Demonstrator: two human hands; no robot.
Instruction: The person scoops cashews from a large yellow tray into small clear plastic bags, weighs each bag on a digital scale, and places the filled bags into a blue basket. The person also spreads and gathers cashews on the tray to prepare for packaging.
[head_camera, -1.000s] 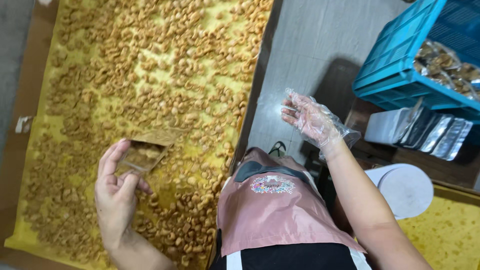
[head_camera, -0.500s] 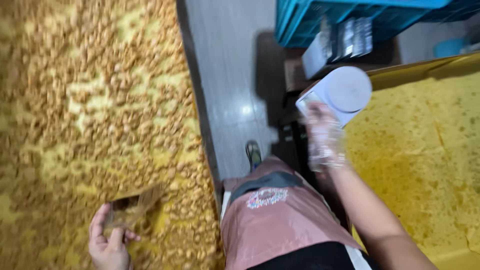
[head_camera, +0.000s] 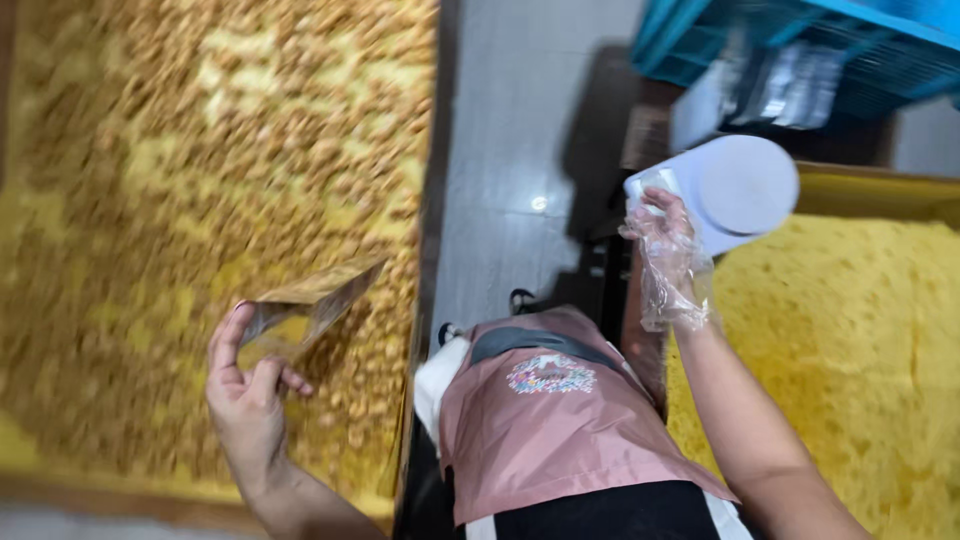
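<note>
The largest surface in view is the yellow tabletop on the left, covered almost edge to edge with small golden-brown snack pieces; the view is blurred and single pieces cannot be told apart. A second yellow surface is seen on the right, textured and bare of pieces. Between the two runs a strip of grey floor. A blue crate holding silvery packets is seen at the upper right. A pink apron is worn by the person.

A round white lid-like disc lies at the near edge of the right surface. The right hand, covered by a loose clear plastic glove, is reached toward it, fingertips touching or just beside its rim; whether anything is gripped cannot be told.

The left hand is bare and is closed on a clear pouch, thumb on one side, fingers on the other. The pouch is held just above the pieces, near the tabletop's right edge, mouth open and tilted toward them.

It is judged that filling is in hand. To be done well, the pouch mouth should be kept wide and low against the heap, the grip kept on the pouch's rear so the opening is not pinched, and pieces handled with the gloved hand only.
</note>
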